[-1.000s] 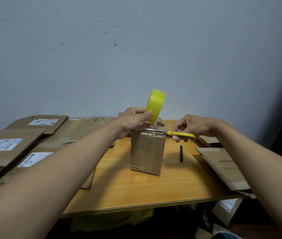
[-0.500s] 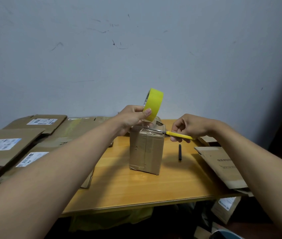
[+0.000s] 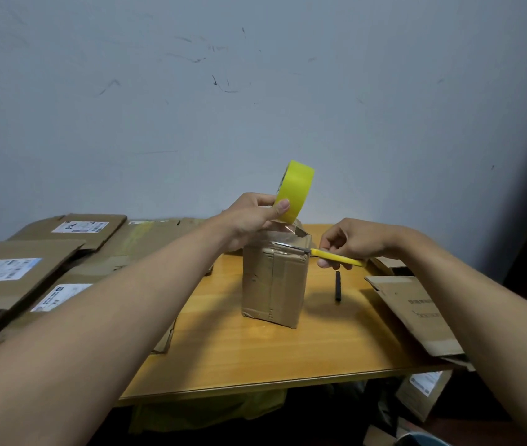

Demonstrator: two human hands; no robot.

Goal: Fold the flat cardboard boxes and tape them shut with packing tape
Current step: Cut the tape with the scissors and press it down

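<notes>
Left hand grips tape roll above box, tensioning strip; right hand grasps yellow cutter at box top for cut.

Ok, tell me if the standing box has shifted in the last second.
No. The box keeps the same gap to the black marker beside it.

An orange-toned wooden table stands against a scuffed grey wall. Near its middle a taped cardboard box stands upright on end. Just to the box's right lies a short black stick-like object, apart from the box. Flattened cardboard boxes with white shipping labels overlap one another across the table's left side. On the right edge another flattened cardboard piece lies overhanging the front corner.
</notes>
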